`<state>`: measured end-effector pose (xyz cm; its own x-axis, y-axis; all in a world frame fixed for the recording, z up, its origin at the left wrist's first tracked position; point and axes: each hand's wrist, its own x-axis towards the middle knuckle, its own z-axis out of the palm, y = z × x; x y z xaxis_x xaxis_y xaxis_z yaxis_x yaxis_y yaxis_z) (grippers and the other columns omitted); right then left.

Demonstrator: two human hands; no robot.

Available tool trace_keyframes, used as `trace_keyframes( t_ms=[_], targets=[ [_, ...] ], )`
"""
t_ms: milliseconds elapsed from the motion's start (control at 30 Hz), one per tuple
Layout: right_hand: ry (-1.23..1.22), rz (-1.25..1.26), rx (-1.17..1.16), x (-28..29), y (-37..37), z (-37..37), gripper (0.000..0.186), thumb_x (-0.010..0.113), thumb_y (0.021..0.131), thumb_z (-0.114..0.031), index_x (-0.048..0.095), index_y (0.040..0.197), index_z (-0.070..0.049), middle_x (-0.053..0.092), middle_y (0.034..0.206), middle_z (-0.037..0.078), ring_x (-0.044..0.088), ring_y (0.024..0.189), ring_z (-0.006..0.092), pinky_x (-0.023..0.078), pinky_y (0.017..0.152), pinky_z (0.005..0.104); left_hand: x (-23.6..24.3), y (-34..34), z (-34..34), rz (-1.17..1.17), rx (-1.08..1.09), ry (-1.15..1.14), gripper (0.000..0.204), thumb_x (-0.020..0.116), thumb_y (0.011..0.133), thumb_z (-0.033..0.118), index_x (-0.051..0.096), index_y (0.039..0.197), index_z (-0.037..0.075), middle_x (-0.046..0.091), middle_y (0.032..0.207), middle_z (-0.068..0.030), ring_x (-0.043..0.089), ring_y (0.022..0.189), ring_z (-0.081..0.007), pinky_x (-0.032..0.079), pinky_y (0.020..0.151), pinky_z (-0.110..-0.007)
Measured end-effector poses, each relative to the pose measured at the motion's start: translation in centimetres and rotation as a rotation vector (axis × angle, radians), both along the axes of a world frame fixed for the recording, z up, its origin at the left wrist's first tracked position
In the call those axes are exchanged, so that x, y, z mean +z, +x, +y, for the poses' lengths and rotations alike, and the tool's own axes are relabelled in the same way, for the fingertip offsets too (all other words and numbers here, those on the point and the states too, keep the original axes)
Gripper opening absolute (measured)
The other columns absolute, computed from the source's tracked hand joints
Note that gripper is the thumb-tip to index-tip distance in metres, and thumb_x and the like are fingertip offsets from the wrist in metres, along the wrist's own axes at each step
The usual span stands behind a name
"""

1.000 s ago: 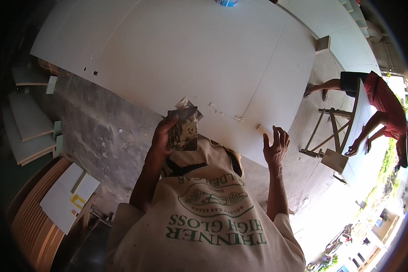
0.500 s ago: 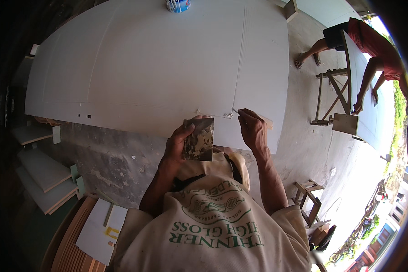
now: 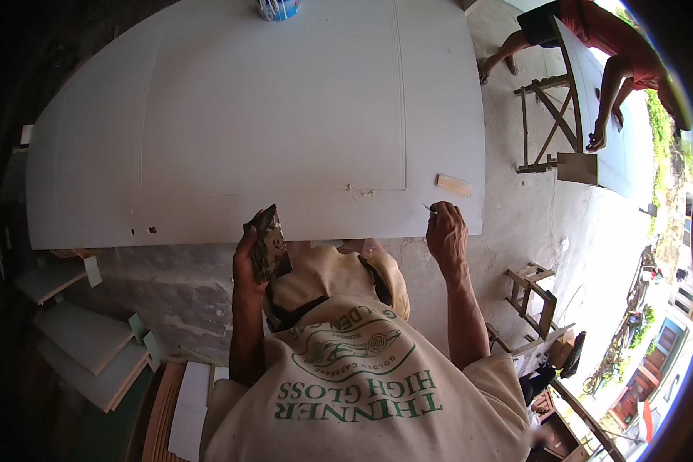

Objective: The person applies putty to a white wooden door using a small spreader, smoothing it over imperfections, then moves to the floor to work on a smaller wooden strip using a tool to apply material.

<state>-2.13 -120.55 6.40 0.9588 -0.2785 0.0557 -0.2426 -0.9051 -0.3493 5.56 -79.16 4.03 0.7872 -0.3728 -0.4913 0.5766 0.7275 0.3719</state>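
- Left hand (image 3: 246, 262): gripping a dark, rectangular flat plate (image 3: 269, 246), blotched with pale, crusty residue, by its left side. Plate tilted, raised in front of the torso near the large white panel's (image 3: 277, 123) near edge.
- Right hand (image 3: 446, 235): fingers pinched together over the near right part of the panel, a small, thin, pale-tipped piece (image 3: 427, 206) poking out leftward. Rest of it hidden in the fingers; shape and material can't be told.
- Handling, judged by eye: plate looks light, thin and stiff; residue may flake or smear. Best held by the side edges, clear of the blotched face.
- Thin piece: probably very light, easily dropped; a fingertip pinch behind the tip suits it.
- On the panel: white, lumpy crumbs (image 3: 368, 194) near the corner of a fine groove, between the hands but farther off; likely soft or crumbly. Pale, flat wooden strip (image 3: 454, 185) just beyond the right hand; probably light and rigid, easiest taken by its long edges.
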Motion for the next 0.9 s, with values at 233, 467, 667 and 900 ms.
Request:
trace_keyframes(
  t_ms=[233, 467, 667, 900],
  targets=[
    [-0.09, -0.102, -0.323, -4.8, 3.5, 4.4, 0.017, 0.062, 0.098, -0.01, 0.074, 0.103, 0.001, 0.072, 0.092, 0.021, 0.07, 0.087, 0.0398, 0.055, 0.076, 0.0501, 0.3, 3.9, 8.0, -0.065, -0.074, 0.089, 0.051, 0.06, 0.108, 0.026, 0.051, 0.152, 0.004, 0.059, 0.151, -0.0123, 0.062, 0.133, -0.0224, 0.051, 0.113, -0.039],
    [0.294, -0.215, -0.012, -5.3, 10.7, 27.7, 0.009, 0.061, 0.086, -0.001, 0.067, 0.091, -0.003, 0.069, 0.087, 0.019, 0.066, 0.09, 0.0386, 0.057, 0.075, 0.0497, 1.8, 7.8, 13.0, -0.148, -0.115, 0.217, 0.054, 0.061, 0.107, 0.025, 0.049, 0.153, 0.001, 0.053, 0.158, -0.016, 0.06, 0.134, -0.0205, 0.051, 0.111, -0.034],
    [0.653, 0.05, 0.552, -4.6, 8.4, 35.2, 0.012, 0.065, 0.094, -0.01, 0.072, 0.099, -0.002, 0.072, 0.095, 0.019, 0.07, 0.09, 0.0389, 0.058, 0.08, 0.0461, 3.5, 10.1, 15.7, -0.275, -0.128, 0.217, 0.057, 0.06, 0.108, 0.025, 0.045, 0.156, -0.002, 0.046, 0.163, -0.0186, 0.057, 0.138, -0.0189, 0.049, 0.112, -0.032],
    [0.572, -0.332, -0.453, -2.5, 4.4, 14.2, 0.019, 0.07, 0.098, -0.015, 0.076, 0.105, 0.002, 0.077, 0.083, 0.011, 0.072, 0.075, 0.0158, 0.056, 0.07, 0.0319, 0.7, 10.0, 18.8, -0.179, -0.112, 0.129, 0.06, 0.059, 0.109, 0.027, 0.041, 0.159, -0.001, 0.041, 0.167, -0.0173, 0.06, 0.133, -0.0165, 0.052, 0.108, -0.031]
  ],
)
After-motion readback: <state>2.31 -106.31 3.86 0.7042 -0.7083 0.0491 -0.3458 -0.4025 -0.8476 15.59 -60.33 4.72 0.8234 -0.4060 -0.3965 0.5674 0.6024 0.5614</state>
